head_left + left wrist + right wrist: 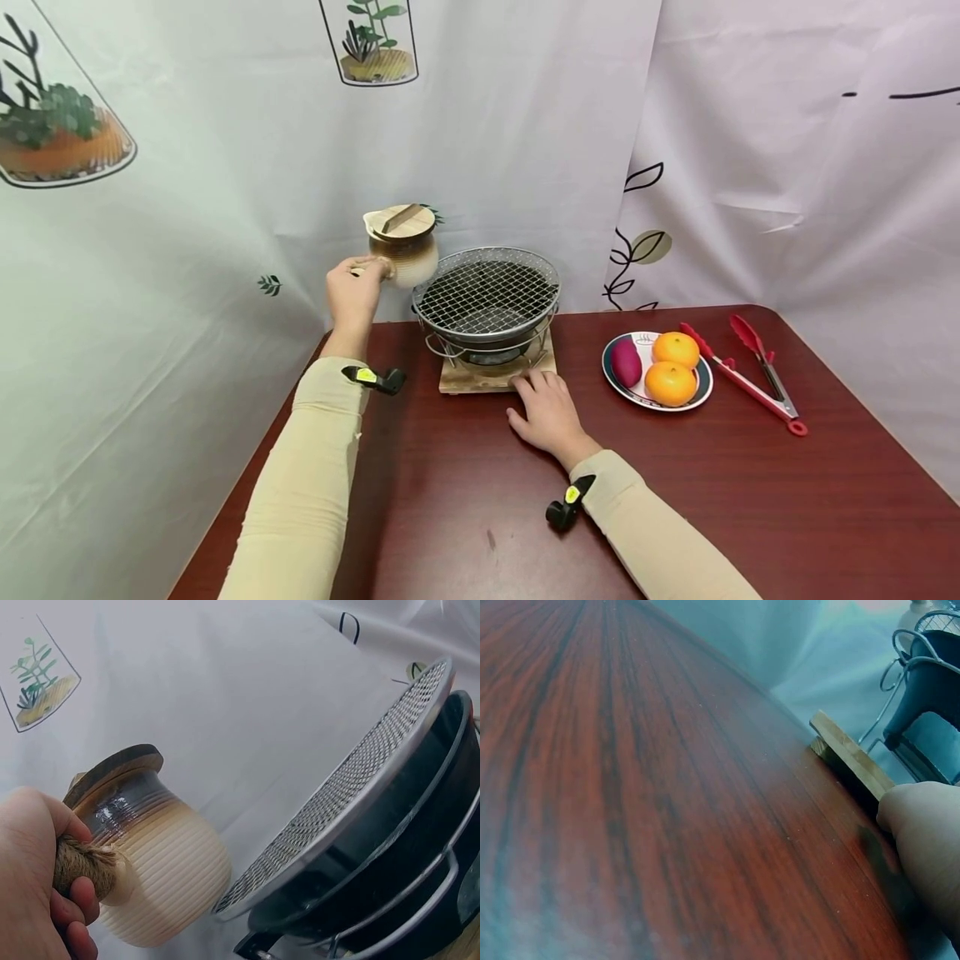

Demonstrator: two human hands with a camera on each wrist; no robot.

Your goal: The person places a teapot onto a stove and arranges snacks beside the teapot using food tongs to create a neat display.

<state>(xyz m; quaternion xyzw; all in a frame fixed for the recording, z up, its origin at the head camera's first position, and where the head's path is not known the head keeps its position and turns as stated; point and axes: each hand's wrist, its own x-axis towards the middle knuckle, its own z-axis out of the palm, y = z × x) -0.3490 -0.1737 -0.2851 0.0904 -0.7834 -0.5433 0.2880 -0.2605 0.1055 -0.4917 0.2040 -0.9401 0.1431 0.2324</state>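
My left hand (pixel 356 292) grips the rope-wrapped handle (pixel 82 866) of a ribbed ceramic teapot (pixel 165 862), brown above and cream below. A round wooden lid (pixel 405 222) sits on it. The teapot is in the air, beside the left rim of a round grill with a wire mesh (pixel 487 296) over a dark bowl (pixel 360 862). A wire stand (pixel 442 346) holds the bowl on a wooden base (pixel 468 382). My right hand (pixel 551 412) lies at the front edge of that base, fingers touching it; in the right wrist view only part of the hand shows.
Right of the grill, a plate (pixel 633 396) bears two oranges (pixel 671 383) and a purple sweet potato (pixel 626 362). Red-tipped tongs (pixel 757 392) lie farther right on the dark red table (pixel 465 500). A white printed curtain (pixel 510 125) hangs close behind and at both sides.
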